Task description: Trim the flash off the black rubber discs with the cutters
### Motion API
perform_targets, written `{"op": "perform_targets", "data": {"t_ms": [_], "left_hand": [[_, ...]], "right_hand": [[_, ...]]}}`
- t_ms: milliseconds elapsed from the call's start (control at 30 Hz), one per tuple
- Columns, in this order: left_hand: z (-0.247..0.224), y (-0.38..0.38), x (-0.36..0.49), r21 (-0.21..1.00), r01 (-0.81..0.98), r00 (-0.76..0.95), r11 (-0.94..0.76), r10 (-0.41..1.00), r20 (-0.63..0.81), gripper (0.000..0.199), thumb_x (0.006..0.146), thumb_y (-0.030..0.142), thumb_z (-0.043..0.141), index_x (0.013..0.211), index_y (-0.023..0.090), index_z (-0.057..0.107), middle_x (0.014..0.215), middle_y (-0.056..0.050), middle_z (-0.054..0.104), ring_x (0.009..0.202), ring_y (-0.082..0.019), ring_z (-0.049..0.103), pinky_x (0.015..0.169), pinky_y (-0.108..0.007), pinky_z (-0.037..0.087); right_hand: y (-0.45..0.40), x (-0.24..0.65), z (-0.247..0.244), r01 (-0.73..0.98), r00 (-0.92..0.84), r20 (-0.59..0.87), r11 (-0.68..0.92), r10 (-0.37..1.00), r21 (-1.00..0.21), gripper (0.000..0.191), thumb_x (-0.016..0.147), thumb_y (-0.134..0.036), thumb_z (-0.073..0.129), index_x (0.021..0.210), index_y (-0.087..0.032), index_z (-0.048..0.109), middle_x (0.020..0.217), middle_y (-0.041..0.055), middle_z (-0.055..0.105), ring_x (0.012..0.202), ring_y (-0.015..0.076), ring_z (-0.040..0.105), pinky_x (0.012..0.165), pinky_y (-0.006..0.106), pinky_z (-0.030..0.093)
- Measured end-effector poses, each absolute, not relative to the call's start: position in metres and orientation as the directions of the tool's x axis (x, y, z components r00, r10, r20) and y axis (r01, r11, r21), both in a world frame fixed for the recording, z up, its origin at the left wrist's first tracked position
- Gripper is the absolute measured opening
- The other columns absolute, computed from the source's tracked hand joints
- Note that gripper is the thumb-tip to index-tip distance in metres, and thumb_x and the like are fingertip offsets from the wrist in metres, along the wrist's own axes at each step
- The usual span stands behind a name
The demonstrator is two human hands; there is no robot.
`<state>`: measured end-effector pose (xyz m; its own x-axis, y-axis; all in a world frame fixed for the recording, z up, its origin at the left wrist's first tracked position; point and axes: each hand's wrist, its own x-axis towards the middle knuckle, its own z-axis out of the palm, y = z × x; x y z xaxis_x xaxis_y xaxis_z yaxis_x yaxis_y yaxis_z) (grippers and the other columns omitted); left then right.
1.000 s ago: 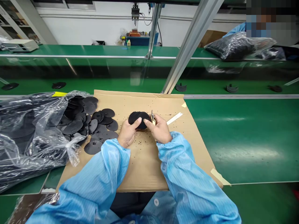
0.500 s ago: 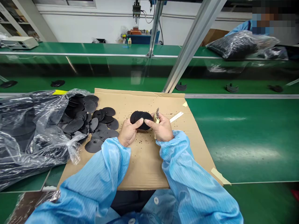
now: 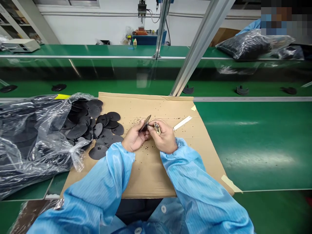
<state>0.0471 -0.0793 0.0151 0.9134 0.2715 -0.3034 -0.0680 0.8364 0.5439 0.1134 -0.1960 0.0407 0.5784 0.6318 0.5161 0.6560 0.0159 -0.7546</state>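
Observation:
Over the cardboard sheet [image 3: 146, 172], my left hand [image 3: 135, 138] grips black plastic discs [image 3: 145, 123] that are turned nearly edge-on, so I cannot tell how many there are. Held in my right hand [image 3: 165, 138] is a small pair of pliers [image 3: 157, 128] with pale yellowish handles. The fingertips of that hand come close to the discs' right face, and what they touch there is hidden. To the left lies a loose pile of black discs [image 3: 97, 130], some showing small pegs. Black crumbs [image 3: 137, 121] are scattered on the cardboard around my hands.
A clear plastic bag [image 3: 36, 139] of black discs bulges at the left. A white strip [image 3: 182, 123] lies right of my hands. Black parts [image 3: 242, 90] sit on the green belt [image 3: 117, 86] behind. A slanted metal post [image 3: 195, 55] rises beyond the cardboard. Another person's blue sleeve [image 3: 251, 27] shows far right.
The fanned discs have turned from face-on to nearly edge-on in my left hand. My right hand has moved left, bringing the pliers closer to them.

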Motion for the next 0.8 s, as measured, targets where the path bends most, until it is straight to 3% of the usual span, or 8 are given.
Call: {"op": "perform_targets", "data": {"t_ms": [167,467,633,700,800], "left_hand": [[0.014,-0.082,0.046,0.545,-0.050,0.938,0.837,0.228,-0.263,0.031,0.074,0.045,0.074,0.081,0.016,0.066,0.066,0.001,0.060,0.052,-0.007,0.050,0.048,-0.019,0.041],[0.014,-0.083,0.046,0.590,-0.077,0.920,0.804,0.285,-0.269,0.034,0.071,0.042,0.077,0.079,0.014,0.060,0.065,0.003,0.057,0.050,-0.005,0.049,0.046,-0.018,0.039],[0.017,-0.082,0.047,0.608,-0.225,0.854,0.762,0.455,-0.254,0.024,0.073,0.030,0.076,0.084,0.014,0.062,0.070,0.001,0.063,0.058,-0.008,0.056,0.054,-0.019,0.047],[0.020,-0.084,0.048,0.625,-0.282,0.806,0.728,0.533,-0.258,0.022,0.071,0.020,0.076,0.087,0.014,0.063,0.078,-0.001,0.067,0.066,-0.009,0.060,0.061,-0.020,0.050],[0.024,-0.091,0.048,0.686,-0.366,0.684,0.629,0.682,-0.260,0.033,0.067,0.012,0.077,0.098,0.017,0.064,0.094,-0.004,0.071,0.084,-0.013,0.065,0.078,-0.024,0.053]], "right_hand": [[-0.196,0.112,0.039,0.751,0.516,0.570,-0.018,0.639,-0.660,0.013,0.091,-0.024,0.049,0.093,-0.019,0.061,0.092,0.0075,0.066,0.088,0.0180,0.062,0.082,0.031,0.049],[-0.191,0.114,0.027,0.851,0.416,0.711,0.033,0.568,-0.524,0.013,0.086,-0.014,0.051,0.095,-0.020,0.059,0.091,0.0071,0.066,0.087,0.0201,0.061,0.079,0.034,0.051],[-0.186,0.116,0.025,0.747,0.539,0.653,0.055,0.532,-0.662,0.010,0.087,-0.018,0.053,0.092,-0.021,0.061,0.089,0.0053,0.066,0.084,0.0179,0.062,0.078,0.031,0.051],[-0.185,0.120,0.021,0.661,0.659,0.606,0.040,0.445,-0.749,0.009,0.086,-0.023,0.055,0.090,-0.020,0.062,0.088,0.0049,0.065,0.082,0.0176,0.061,0.077,0.031,0.050],[-0.182,0.129,0.012,0.487,0.835,0.470,0.012,0.286,-0.873,0.012,0.083,-0.030,0.057,0.087,-0.019,0.061,0.081,0.0036,0.064,0.075,0.0172,0.060,0.074,0.032,0.049]]}}
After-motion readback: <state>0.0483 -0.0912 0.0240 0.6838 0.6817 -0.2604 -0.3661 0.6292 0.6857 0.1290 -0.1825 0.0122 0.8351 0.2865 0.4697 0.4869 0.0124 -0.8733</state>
